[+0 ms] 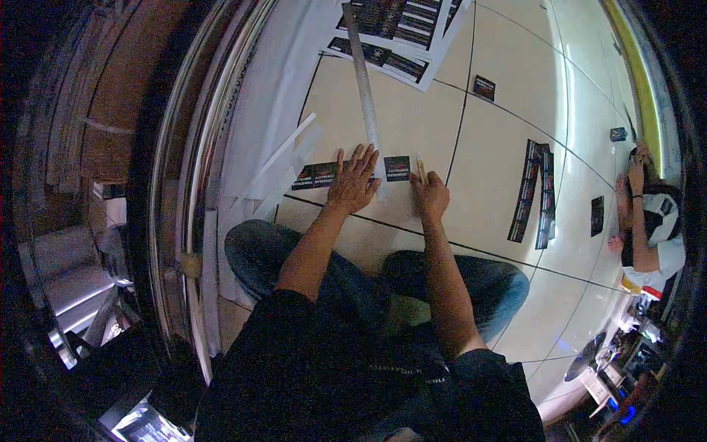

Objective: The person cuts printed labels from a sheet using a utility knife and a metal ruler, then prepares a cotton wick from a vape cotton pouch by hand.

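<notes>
My left hand (353,179) lies flat with its fingers spread over a printed dark strip (313,175) and the edge of a long metal ruler (362,83) on the tiled floor. Just right of the ruler's near end lies a small dark printed piece (397,168), apart from the strip. My right hand (431,196) is closed around a slim yellowish tool (421,166), which looks like a cutter knife; its tip points away from me, beside the small piece.
Printed sheets (409,66) lie at the ruler's far end. White paper offcuts (287,145) are at the left. Dark printed strips (545,199) and a loose printed piece (485,87) lie to the right. Another person (654,232) sits at the far right, hands together.
</notes>
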Demonstrator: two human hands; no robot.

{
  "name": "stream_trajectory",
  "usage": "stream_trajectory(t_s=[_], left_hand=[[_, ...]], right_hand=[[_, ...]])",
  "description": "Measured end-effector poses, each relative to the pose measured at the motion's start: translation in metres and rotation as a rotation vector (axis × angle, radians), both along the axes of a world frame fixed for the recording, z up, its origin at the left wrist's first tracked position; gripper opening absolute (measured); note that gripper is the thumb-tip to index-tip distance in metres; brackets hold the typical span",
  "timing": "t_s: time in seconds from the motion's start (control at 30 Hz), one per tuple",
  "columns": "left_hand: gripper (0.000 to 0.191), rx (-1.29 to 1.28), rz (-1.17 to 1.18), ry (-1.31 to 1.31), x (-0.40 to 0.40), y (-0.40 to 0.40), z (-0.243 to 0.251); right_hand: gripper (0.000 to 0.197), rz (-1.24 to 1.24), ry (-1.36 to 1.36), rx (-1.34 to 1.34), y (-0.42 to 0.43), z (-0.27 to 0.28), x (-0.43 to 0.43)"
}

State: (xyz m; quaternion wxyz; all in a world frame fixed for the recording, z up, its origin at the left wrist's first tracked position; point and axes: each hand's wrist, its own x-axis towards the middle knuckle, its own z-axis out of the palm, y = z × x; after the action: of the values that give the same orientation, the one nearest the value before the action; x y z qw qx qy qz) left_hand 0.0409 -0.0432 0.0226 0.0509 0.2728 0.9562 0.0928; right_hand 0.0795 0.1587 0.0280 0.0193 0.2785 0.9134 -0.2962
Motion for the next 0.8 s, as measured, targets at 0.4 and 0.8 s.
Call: stream_trajectory(t_s=[0.4,0.8], left_hand=[[0.062,0.082,0.001,0.045,0.003,-0.002,-0.001],[0.066,0.007,-0.013,0.002,0.002,-0.003,0.001]], right_hand=[[0.049,-0.003,0.023,-0.042,-0.003,0.000,0.000],[0.047,0.037,-0.039,-0.058,0.002,0.006,-0.003]])
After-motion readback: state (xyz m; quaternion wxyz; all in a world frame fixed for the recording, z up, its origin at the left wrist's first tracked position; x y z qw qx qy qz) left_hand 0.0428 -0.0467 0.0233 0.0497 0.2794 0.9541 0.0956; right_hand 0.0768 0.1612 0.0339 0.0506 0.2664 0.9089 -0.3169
